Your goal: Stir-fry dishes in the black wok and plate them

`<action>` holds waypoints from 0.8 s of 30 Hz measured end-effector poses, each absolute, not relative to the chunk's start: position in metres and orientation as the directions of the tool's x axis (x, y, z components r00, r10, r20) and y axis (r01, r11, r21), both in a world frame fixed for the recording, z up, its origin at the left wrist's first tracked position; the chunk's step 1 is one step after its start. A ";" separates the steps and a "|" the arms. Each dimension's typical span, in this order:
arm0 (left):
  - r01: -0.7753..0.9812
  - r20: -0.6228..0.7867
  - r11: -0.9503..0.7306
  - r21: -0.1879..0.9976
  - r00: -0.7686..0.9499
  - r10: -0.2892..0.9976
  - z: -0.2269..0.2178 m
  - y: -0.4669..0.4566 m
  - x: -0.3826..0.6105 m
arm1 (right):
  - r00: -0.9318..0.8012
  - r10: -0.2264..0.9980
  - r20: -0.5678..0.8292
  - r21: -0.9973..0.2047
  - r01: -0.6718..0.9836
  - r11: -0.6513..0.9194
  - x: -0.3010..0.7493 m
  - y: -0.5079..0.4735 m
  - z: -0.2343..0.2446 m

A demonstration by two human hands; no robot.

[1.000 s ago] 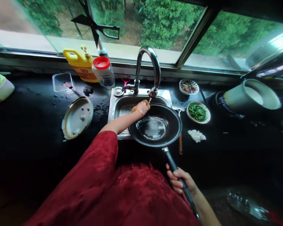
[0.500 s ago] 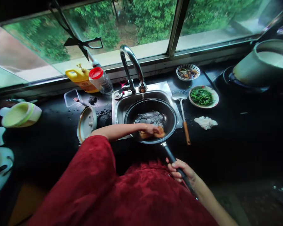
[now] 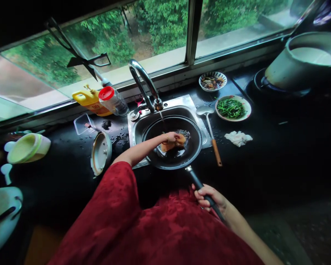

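Observation:
A dark frying pan point(image 3: 151, 156) sits over the steel sink point(image 3: 138, 125), with some water in its bottom. Its black handle point(image 3: 196, 179) points toward me, and my right hand point(image 3: 209, 197) is wrapped round it. Inside the pan, my left hand point(image 3: 172, 137) is closed on an orange-brown cloth point(image 3: 168, 146), which lies against the pan's bottom. From the tap point(image 3: 157, 105) above, a thin stream of water runs into the pan. The fingertips of my left hand are partly hidden by the cloth.
Right of the sink lie a spatula point(image 3: 215, 151), a crumpled white tissue point(image 3: 238, 138), a plate of greens point(image 3: 231, 108) and a bowl of food point(image 3: 213, 81). A large pot point(image 3: 278, 70) stands far right. On the left are a pot lid point(image 3: 100, 154), a red-capped jar point(image 3: 117, 103) and a yellow jug point(image 3: 92, 103).
My left hand has moved with the cloth from the pan's near side up toward its middle. My right hand keeps its grip on the handle. The view has shifted slightly.

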State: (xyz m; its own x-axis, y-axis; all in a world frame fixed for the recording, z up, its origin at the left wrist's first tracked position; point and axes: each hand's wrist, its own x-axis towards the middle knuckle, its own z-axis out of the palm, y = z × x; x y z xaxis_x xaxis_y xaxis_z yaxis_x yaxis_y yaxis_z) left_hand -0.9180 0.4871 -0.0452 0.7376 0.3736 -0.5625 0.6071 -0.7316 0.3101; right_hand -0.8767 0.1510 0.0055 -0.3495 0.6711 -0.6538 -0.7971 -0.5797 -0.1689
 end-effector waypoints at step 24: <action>0.518 -0.491 -0.097 0.850 0.845 0.210 -0.065 0.424 -0.890 | -0.439 0.695 -0.570 -0.110 -0.797 -0.594 -0.868 0.168 -0.006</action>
State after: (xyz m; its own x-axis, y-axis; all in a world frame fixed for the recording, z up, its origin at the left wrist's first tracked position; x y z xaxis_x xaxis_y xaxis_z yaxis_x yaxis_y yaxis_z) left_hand -0.8904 0.4244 -0.0647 0.8452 0.2103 -0.4913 0.5181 -0.0967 0.8499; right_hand -0.8679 0.1679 -0.0057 -0.4392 0.6946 -0.5697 -0.7968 -0.5941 -0.1100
